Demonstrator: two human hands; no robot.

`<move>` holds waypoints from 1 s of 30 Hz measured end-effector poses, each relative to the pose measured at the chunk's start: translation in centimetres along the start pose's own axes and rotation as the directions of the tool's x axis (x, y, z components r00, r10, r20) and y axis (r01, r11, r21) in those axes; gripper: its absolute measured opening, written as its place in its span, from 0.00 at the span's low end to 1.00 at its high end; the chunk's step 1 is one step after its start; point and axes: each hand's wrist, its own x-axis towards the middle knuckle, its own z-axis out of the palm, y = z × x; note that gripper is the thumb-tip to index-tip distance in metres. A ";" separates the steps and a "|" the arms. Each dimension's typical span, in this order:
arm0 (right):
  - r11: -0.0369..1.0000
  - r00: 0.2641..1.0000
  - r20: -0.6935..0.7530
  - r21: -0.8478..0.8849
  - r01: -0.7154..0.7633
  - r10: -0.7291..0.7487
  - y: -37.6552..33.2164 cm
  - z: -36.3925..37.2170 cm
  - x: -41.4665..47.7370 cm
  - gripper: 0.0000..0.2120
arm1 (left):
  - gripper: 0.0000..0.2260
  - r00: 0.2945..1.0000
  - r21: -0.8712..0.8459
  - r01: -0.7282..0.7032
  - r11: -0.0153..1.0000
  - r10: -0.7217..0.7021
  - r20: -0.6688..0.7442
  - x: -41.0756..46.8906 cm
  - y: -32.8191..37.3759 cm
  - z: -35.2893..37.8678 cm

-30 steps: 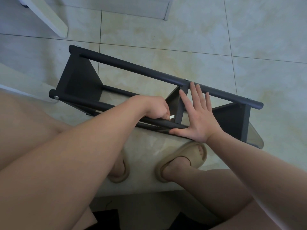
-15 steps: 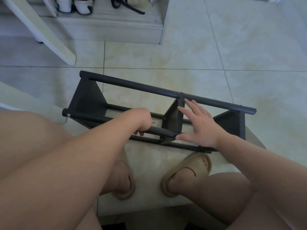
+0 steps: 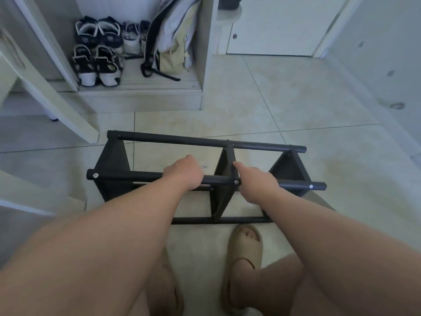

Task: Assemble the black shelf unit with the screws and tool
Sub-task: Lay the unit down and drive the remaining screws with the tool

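Note:
The black shelf unit [image 3: 114, 165] lies on its side on the tiled floor in front of my knees, with three dark panels joined by round tubes. Silver screw heads [image 3: 237, 182] show along the near upper tube. My left hand [image 3: 184, 172] grips that tube just left of the middle panel [image 3: 224, 165], knuckles up. A thin silvery bit pokes out under its fingers; I cannot tell what it is. My right hand [image 3: 257, 181] wraps the same tube right of the middle panel, one fingertip touching the panel.
My feet in beige sandals [image 3: 247, 245] stand just behind the shelf. Further off is an open cabinet niche with several sneakers [image 3: 98, 62] and a bag [image 3: 173, 42]. A white slanted furniture leg [image 3: 68, 119] is at left, a white door [image 3: 273, 30] at the back right.
My right hand left the middle panel, where it lay flat, and now wraps the near tube. My left hand closed round the tube. The view rose, and the shelf sits squarer to me.

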 end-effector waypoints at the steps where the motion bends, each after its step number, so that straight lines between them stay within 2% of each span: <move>1: 1.000 1.000 -0.009 0.001 0.015 -0.015 0.1 -0.6 0.6 0.32 | 0.03 1.000 0.004 -0.007 1.000 0.007 -0.002 0.5 0.1 -0.7; 4: 0.996 0.996 -0.033 -0.001 0.087 -0.087 0.8 -2.5 2.6 0.29 | 0.04 0.999 -0.027 -0.036 0.999 0.037 0.035 2.5 0.4 -2.8; 8: 0.981 0.980 -0.039 0.015 0.195 -0.194 0.9 -3.9 5.9 0.24 | 0.10 1.000 -0.117 0.008 0.993 -0.005 0.028 5.5 0.1 -5.0; 11: 0.974 0.974 -0.016 0.007 0.225 -0.225 0.9 -4.0 8.2 0.22 | 0.09 0.999 -0.103 0.036 0.994 -0.034 0.025 7.9 -0.6 -5.2; 14: 0.969 0.968 -0.035 -0.010 0.248 -0.248 0.8 -3.8 10.6 0.20 | 0.05 0.998 -0.010 0.049 0.999 -0.048 0.030 10.7 -1.5 -5.0; 18: 0.971 0.961 -0.145 0.014 0.240 -0.235 1.5 -3.1 14.3 0.19 | 0.04 0.991 0.078 0.026 0.997 -0.015 -0.130 15.3 -1.6 -4.8; 21: 0.985 0.948 -0.275 0.018 0.173 -0.161 1.8 -1.7 17.7 0.16 | 0.03 0.933 0.049 0.026 0.998 -0.006 -0.360 18.6 -1.8 -3.7; 23: 0.990 0.942 -0.316 0.034 0.135 -0.118 1.7 -0.4 20.1 0.15 | 0.02 0.890 0.063 -0.004 0.998 0.033 -0.455 20.7 -2.1 -2.6; 30: 0.988 0.937 -0.327 0.043 0.147 -0.125 2.3 3.9 28.2 0.16 | 0.02 0.881 0.004 -0.021 1.000 0.020 -0.472 28.6 -3.8 0.6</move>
